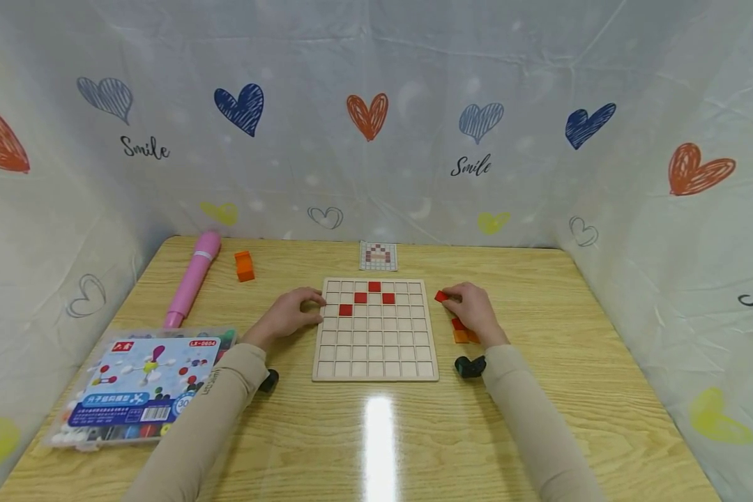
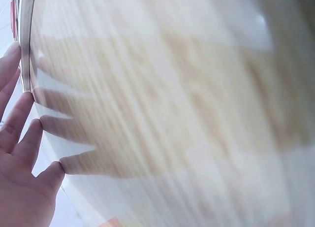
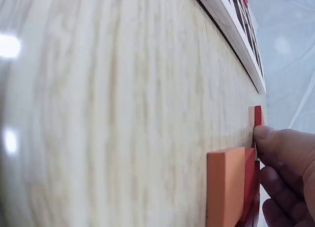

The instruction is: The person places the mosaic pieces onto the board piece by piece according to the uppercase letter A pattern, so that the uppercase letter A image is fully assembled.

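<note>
pinching the red tile [image 1: 440, 295]: a light hold by its edges seemed best, with its flat faces free.
tile pile [image 1: 461, 336]: it lay near your right wrist, so a careful lift seemed wise.
grid board [image 1: 376, 337]: your left hand [image 1: 288, 312], fingers spread, had its tips at the left edge; light steadying looked enough.
tile and right hand [image 1: 470, 307]: the tile sat between thumb and fingertips, right of the board, apart from it; its contact with the bench [image 1: 552, 321] was unclear.
</note>
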Demonstrator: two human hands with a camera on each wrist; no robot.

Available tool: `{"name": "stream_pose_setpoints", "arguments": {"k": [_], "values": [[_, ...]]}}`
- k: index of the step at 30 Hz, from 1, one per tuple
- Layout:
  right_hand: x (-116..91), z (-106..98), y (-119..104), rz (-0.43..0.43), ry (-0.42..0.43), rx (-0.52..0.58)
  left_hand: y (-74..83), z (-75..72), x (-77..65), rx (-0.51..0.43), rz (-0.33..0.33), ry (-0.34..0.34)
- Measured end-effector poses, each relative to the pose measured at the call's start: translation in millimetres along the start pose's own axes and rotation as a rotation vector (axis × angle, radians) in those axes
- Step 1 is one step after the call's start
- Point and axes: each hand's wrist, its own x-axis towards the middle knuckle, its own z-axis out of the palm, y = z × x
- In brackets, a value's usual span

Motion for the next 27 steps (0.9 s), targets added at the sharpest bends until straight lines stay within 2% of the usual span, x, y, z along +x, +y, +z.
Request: {"name": "stream_pose_setpoints", "arguments": {"k": [3,7,14,17,27], "values": [[-1,-1,-1,-0.011,0.005,-0.032,-0.5,0.3,-0.6,-0.003,0.015,0.006],[-3,-3,-5,0.008,0.006,-0.007,-1.5,1.2,-0.4,0.003,0.036,0.017],[-8,-7,-17,0.019,0.018,0.104,-2.2,0.6,-0.9,-0.006,0.025,0.013],[-10,-8,-22,0.040,0.000,0.164,-2.9,0.6,-1.1,-0.002,0.018,0.008],[-9,3,-55,0.054,-0.099,0.233,-2.2,0.0,-0.4,-0.008,0.013,0.010]]}}
